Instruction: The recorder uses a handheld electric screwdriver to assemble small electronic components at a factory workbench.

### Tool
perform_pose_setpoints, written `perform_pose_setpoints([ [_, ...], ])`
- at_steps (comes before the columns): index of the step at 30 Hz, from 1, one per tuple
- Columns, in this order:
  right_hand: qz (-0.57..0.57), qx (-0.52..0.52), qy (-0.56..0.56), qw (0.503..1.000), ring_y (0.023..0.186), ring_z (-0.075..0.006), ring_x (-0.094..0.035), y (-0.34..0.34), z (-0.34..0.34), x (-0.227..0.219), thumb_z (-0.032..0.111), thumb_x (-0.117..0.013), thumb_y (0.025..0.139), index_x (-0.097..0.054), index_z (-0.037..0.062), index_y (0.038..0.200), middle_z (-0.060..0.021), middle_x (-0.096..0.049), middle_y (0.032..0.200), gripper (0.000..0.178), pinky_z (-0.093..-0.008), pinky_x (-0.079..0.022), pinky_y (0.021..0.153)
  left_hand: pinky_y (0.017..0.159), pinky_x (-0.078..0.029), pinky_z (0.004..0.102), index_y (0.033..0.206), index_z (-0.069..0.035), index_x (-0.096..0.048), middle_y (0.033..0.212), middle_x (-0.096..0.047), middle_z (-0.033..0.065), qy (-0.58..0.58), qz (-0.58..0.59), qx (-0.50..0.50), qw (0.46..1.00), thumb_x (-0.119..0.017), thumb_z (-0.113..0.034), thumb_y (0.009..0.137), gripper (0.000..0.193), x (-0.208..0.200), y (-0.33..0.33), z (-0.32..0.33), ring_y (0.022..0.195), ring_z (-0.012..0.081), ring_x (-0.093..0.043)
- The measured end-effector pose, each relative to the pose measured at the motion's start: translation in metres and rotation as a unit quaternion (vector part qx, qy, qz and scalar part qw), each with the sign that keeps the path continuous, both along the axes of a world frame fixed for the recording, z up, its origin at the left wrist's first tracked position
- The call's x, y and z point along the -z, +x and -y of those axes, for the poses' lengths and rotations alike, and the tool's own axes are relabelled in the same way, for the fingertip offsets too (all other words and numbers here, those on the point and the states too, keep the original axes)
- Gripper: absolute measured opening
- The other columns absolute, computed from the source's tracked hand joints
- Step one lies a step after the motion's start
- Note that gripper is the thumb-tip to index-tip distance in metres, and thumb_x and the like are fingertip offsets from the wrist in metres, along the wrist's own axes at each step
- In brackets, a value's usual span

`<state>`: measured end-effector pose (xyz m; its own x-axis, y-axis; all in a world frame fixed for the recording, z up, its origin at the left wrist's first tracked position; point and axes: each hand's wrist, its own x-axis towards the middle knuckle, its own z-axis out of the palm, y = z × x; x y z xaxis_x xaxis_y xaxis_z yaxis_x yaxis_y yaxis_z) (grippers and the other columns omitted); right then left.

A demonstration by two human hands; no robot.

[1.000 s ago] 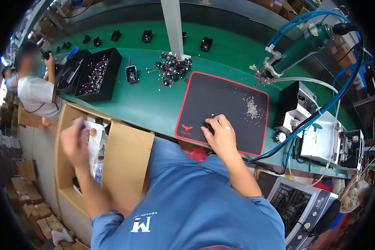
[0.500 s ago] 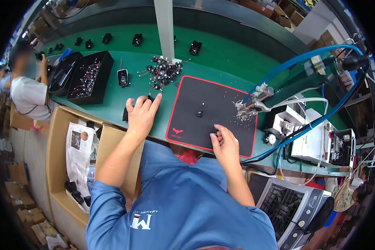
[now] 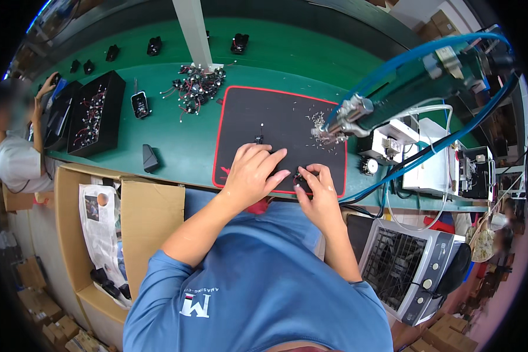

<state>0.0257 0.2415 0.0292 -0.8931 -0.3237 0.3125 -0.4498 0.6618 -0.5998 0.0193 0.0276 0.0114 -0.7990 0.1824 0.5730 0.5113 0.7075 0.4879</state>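
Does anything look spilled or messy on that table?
Maybe the tiny silvery pieces: they lie in a loose heap with strays scattered on the black mat, with no tray visible around them. That could be deliberate. The wired parts near the mat's far left corner look tangled too.

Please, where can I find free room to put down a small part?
The green tabletop is bare between the black angular piece and the red-edged mat; the mat's upper-left corner is free too. Crowded: around the screws, left hand, right hand and wired-component heap.
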Motion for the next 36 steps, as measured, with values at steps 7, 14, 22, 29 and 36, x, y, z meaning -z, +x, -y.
perform_pose_setpoints([
  [7, 0.022, 0.029, 0.001, 0.999, 0.081, -0.0255, -0.070, 0.000, 0.000, 0.011, 0.004, -0.081, 0.085, -0.074, -0.0017, 0.109, -0.0133, -0.066, 0.105, 0.026, -0.0342, -0.058, 0.069, 0.101, -0.047, 0.0501, 0.132, -0.008, -0.066, 0.109, -0.061, 0.0100, 0.007, 0.063, 0.119, 0.991, -0.088, -0.024, 0.075, 0.063, 0.003, 0.004, 0.019, 0.110, 0.0323, -0.062],
  [14, 0.087, 0.031, -0.043, 0.995, 0.078, -0.0235, -0.071, -0.004, -0.010, 0.007, 0.001, -0.081, 0.082, -0.074, -0.0010, 0.100, -0.0113, -0.071, 0.096, 0.020, -0.0322, -0.058, 0.066, 0.096, -0.052, 0.0439, 0.134, -0.012, -0.066, 0.129, -0.052, 0.0154, 0.021, 0.117, 0.132, 0.984, -0.091, -0.018, 0.070, 0.070, 0.004, -0.007, -0.008, 0.117, 0.0337, -0.057],
  [22, 0.044, 0.032, -0.084, 0.995, 0.082, -0.0302, -0.071, 0.000, -0.003, -0.013, 0.000, -0.079, 0.081, -0.073, 0.0015, 0.095, -0.0120, -0.071, 0.095, 0.016, -0.0380, -0.058, 0.072, 0.102, -0.042, 0.0460, 0.141, -0.016, -0.063, 0.132, -0.054, 0.0104, 0.049, 0.125, 0.133, 0.982, -0.093, -0.022, 0.067, 0.080, 0.002, -0.007, -0.006, 0.121, 0.0305, -0.056],
  [29, -0.056, -0.019, 0.013, 0.998, 0.086, -0.0300, -0.068, 0.004, 0.030, -0.013, -0.003, -0.078, 0.076, -0.068, 0.0014, 0.089, -0.0112, -0.067, 0.097, 0.017, -0.0397, -0.057, 0.075, 0.093, -0.039, 0.0426, 0.145, -0.013, -0.058, 0.127, -0.059, 0.0063, 0.041, 0.091, 0.116, 0.988, -0.093, -0.017, 0.061, 0.091, 0.006, -0.008, -0.009, 0.113, 0.0273, -0.057],
  [36, -0.054, -0.014, 0.048, 0.997, 0.083, -0.0298, -0.067, 0.005, 0.035, -0.016, -0.002, -0.079, 0.074, -0.068, 0.0018, 0.088, -0.0101, -0.066, 0.095, 0.018, -0.0404, -0.056, 0.072, 0.092, -0.040, 0.0427, 0.144, -0.011, -0.058, 0.126, -0.061, 0.0067, 0.072, 0.101, 0.117, 0.985, -0.092, -0.017, 0.062, 0.089, 0.009, -0.008, -0.008, 0.113, 0.0274, -0.058],
])
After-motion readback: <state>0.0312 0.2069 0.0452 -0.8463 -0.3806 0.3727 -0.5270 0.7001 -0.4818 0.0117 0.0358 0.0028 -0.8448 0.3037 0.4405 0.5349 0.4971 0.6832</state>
